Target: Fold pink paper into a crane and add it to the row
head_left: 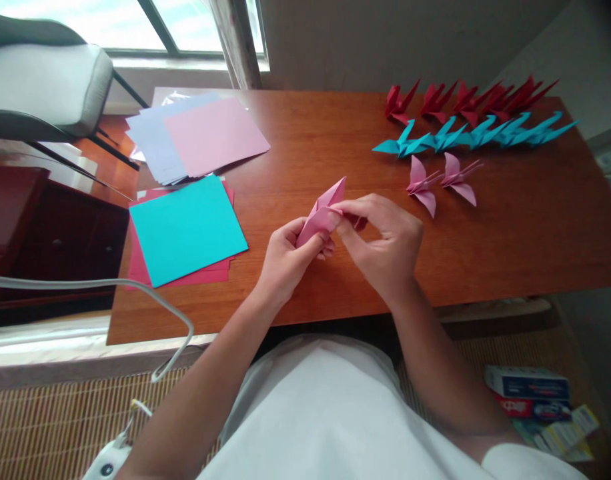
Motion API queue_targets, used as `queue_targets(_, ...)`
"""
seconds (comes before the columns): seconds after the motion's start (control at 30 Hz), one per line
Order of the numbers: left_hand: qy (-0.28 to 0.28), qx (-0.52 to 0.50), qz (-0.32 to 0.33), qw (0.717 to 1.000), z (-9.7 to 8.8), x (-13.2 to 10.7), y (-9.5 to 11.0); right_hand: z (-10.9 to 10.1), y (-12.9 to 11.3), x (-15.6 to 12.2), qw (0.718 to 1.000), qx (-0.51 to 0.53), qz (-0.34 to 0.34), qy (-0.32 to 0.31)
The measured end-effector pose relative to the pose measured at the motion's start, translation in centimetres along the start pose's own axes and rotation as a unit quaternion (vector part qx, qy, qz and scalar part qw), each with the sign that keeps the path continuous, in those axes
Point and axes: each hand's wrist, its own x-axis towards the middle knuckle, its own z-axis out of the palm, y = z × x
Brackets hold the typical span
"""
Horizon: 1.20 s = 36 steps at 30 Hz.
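A partly folded piece of pink origami paper is held above the wooden table, its pointed end tilted up and away from me. My left hand grips its lower left part, thumb on top and fingers beneath. With thumb and index finger, my right hand pinches the paper's right edge; its other fingertips are partly hidden behind. Two finished pink paper cranes stand to the right of my hands. Behind them are a row of blue paper cranes and a row of red paper cranes.
On the wooden table, a blue sheet lies over red sheets at left. Pink and pale lilac sheets are fanned out behind. A white cable loops past the table's left corner. A chair stands beyond.
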Motion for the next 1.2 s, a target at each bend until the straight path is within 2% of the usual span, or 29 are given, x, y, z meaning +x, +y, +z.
queue_targets(0.17, -0.038, -0.016, -0.016, 0.999, -0.2, -0.1, -0.1, 0.2, 1.0, 0.4, 0.999, 0.029, 0.036, 0.015)
queue_targets(0.33, -0.015, -0.026, -0.018, 0.999, -0.3, 0.0, -0.3, 0.5, 1.3, -0.4, 0.996, 0.078, 0.047, -0.021)
queue_targets(0.57, -0.006, -0.058, -0.023, 0.998, 0.0, 0.1, -0.1, 0.7, 2.1, -1.3, 0.997, 0.024, 0.006, -0.067)
queue_targets(0.7, -0.020, -0.083, -0.027, 0.996, -0.2, 0.1, -0.3, 0.8, 2.1, -1.4, 0.999, 0.010, -0.017, -0.044)
queue_targets(0.8, -0.008, -0.076, -0.035, 0.996, -0.3, 0.2, -0.3, 0.8, 2.1, -1.5, 0.998, -0.014, -0.059, -0.030)
queue_targets(1.03, 0.027, -0.104, -0.038, 0.994, -0.3, 0.2, -0.4, 0.4, 2.9, -1.9, 0.988, -0.048, -0.132, -0.072)
queue_targets(1.2, -0.006, -0.098, -0.027, 0.995, -0.4, 0.1, -0.4, -0.1, 3.1, -1.7, 0.980, -0.066, -0.166, -0.083)
